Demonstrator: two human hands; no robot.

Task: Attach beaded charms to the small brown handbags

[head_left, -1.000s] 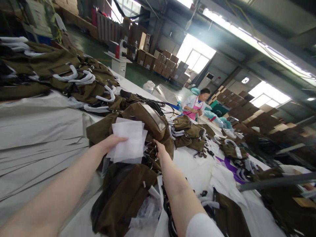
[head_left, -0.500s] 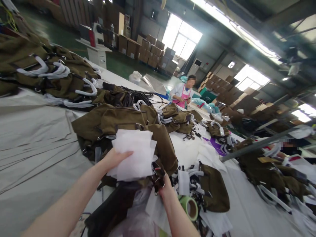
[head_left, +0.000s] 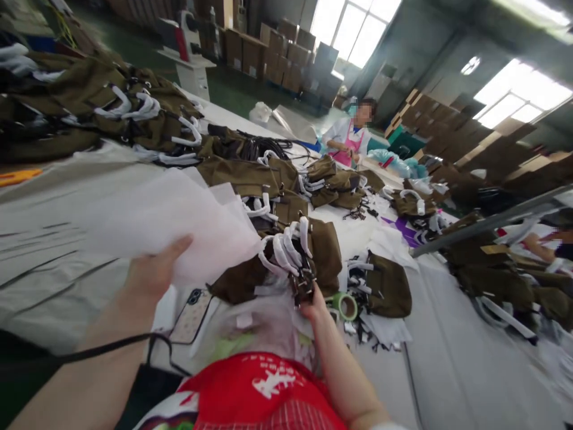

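My left hand (head_left: 154, 272) is closed on a stack of thin white sheets (head_left: 179, 215), thumb on top, held over the left part of the table. My right hand (head_left: 312, 303) is closed around dark straps with metal fittings (head_left: 302, 280), just below several white-wrapped handles (head_left: 286, 248). An olive bag (head_left: 239, 278) lies under and beside these handles, partly hidden by the sheets. Right of my right hand are a roll of green tape (head_left: 346, 306) and another olive bag (head_left: 391, 283).
A patterned phone (head_left: 191, 316) lies near the table's front edge. Piles of olive bags (head_left: 89, 101) stretch along the back left. A grey metal bar (head_left: 487, 221) crosses the right side. A person in a pink apron (head_left: 349, 143) stands across the table.
The white sheets have moved left with my left hand, uncovering white-wrapped handles and the phone. My right hand still holds the dark straps. The view has tilted down, showing a red apron.
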